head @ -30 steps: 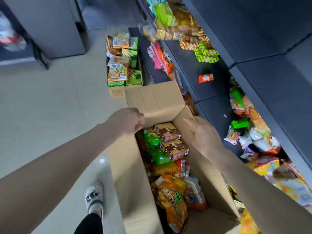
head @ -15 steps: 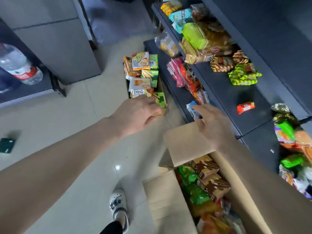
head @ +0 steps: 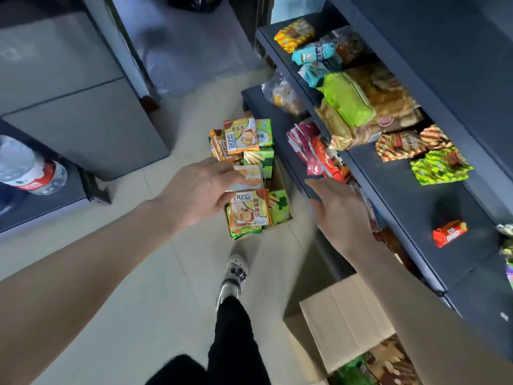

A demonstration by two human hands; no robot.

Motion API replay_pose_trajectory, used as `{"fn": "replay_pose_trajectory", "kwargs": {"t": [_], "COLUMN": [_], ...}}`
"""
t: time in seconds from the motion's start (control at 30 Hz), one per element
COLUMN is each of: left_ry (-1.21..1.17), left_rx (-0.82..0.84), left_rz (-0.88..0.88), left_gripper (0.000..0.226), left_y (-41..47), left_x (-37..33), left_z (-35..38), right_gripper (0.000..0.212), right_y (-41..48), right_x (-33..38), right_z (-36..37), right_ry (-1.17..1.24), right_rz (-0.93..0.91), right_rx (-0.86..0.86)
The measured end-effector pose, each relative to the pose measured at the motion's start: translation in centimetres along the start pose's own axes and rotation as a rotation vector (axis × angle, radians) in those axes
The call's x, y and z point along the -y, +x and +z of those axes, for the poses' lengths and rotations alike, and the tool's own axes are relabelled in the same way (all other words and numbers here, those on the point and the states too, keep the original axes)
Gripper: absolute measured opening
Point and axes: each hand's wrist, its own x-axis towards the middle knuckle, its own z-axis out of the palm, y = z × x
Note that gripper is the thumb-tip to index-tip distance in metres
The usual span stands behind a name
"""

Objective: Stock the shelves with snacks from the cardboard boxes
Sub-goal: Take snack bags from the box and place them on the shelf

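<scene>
A small cardboard box (head: 280, 187) on the floor holds several green and orange biscuit packs (head: 249, 209). My left hand (head: 197, 190) hovers over its left side with fingers loosely spread and holds nothing. My right hand (head: 338, 212) reaches forward, empty, fingers extended, beside the lower edge of the dark shelf unit (head: 410, 195). That unit carries several snack bags, among them a lime green bag (head: 349, 98). A second, larger cardboard box (head: 344, 320) stands at the bottom right with snacks inside.
A small red pack (head: 449, 233) lies alone on the middle shelf. A water bottle (head: 30, 173) rests on a low grey shelf at the left. My leg and white shoe (head: 234, 273) stand on the tiled floor between the boxes. Grey cabinets stand behind.
The view has swung up and forward from the large box to the small one. Both hands moved forward; my left hand's fingers have loosened from a curl and now hover over the biscuit packs.
</scene>
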Motion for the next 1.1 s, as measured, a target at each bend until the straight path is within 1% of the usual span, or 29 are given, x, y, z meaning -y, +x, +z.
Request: {"fn": "replay_pose_trajectory", "kwargs": {"t": [0.13,0.27,0.43,0.53,0.6,0.7,0.77,0.87,1.0,1.1], "left_ry": [-0.015,-0.01,-0.012,-0.014,-0.035,-0.058,-0.071,-0.082,-0.093,-0.088], "left_rx": [0.0,0.078,0.188,0.326,0.441,0.547,0.574,0.6,0.617,0.638], "left_rz": [-0.041,-0.07,-0.134,-0.186,-0.181,-0.157,-0.146,-0.137,-0.165,-0.175], "left_gripper": [0.036,0.038,0.047,0.055,0.057,0.059,0.06,0.06,0.059,0.058], "left_y": [6.5,13.0,19.7,23.0,24.7,27.0,28.2,30.0,31.3,31.8], "left_x": [8.3,17.0,27.9,33.9,37.1,40.6,42.2,44.2,45.9,46.5], "left_z": [2.0,5.1,11.0,15.8,18.8,22.9,25.4,29.0,32.0,34.0], "right_gripper": [0.038,0.033,0.04,0.046,0.048,0.05,0.049,0.047,0.047,0.055], "right_y": [8.6,17.1,25.9,29.7,31.3,32.8,33.5,34.4,36.0,38.4], "right_x": [-1.3,-1.9,-2.5,-3.8,-4.8,-6.5,-7.7,-9.7,-12.5,-14.2], "right_z": [4.6,10.8,19.0,24.6,28.2,33.0,35.8,39.1,41.7,43.8], "right_ry": [-0.024,-0.023,-0.005,0.035,0.075,0.089,0.06,0.048,0.006,-0.043], "right_rz": [-0.009,0.038,0.221,0.411,0.53,0.683,0.747,0.821,0.826,0.759], "right_rx": [0.038,0.113,0.28,0.344,0.398,0.472,0.532,0.578,0.588,0.569]}}
